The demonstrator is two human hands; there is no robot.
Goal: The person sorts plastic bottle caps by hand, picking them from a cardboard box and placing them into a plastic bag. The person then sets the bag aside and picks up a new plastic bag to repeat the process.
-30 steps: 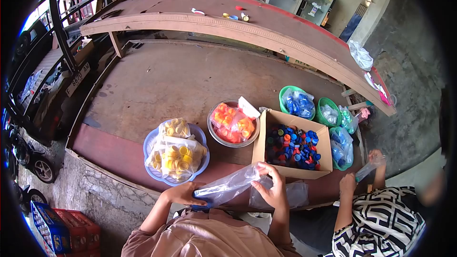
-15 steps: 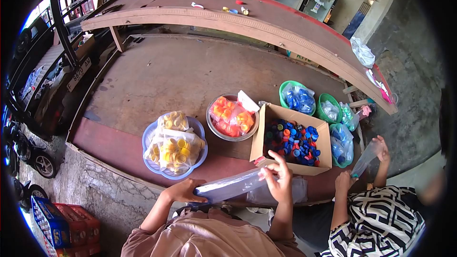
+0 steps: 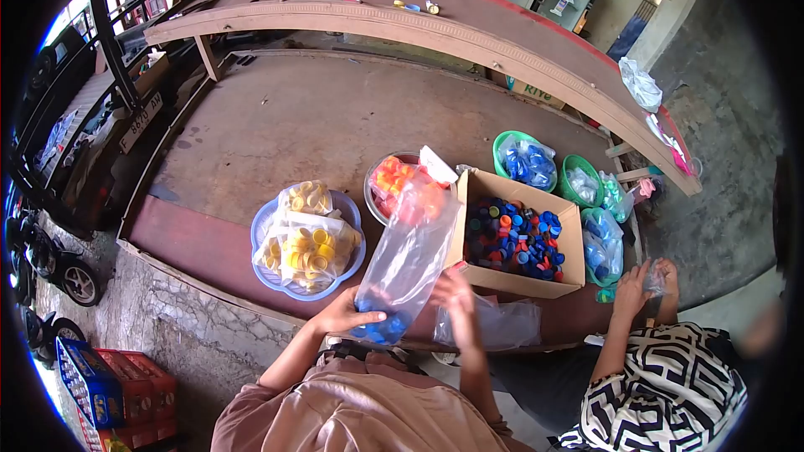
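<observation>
My left hand is closed around the lower part of a long clear plastic bag, its thumb across the front. Blue bottle caps lie bunched at the bag's bottom. The bag's upper end stands up and leans right, in front of a metal bowl of orange caps. Beside the bag's right edge is my right hand, blurred, with its fingers apart and nothing visible in them. An open cardboard box of mixed blue, red and dark caps stands just beyond that hand.
A lavender basket with bagged yellow caps sits left. Green baskets hold bagged caps beyond the box. Flat clear bags lie at the table's front edge. At right, a co-worker's hands handle a small clear bag. A raised wooden shelf spans the back.
The bag has swung from lying nearly level between both hands to standing up, caps at its bottom. My right hand has let go of its end and moved down and left.
</observation>
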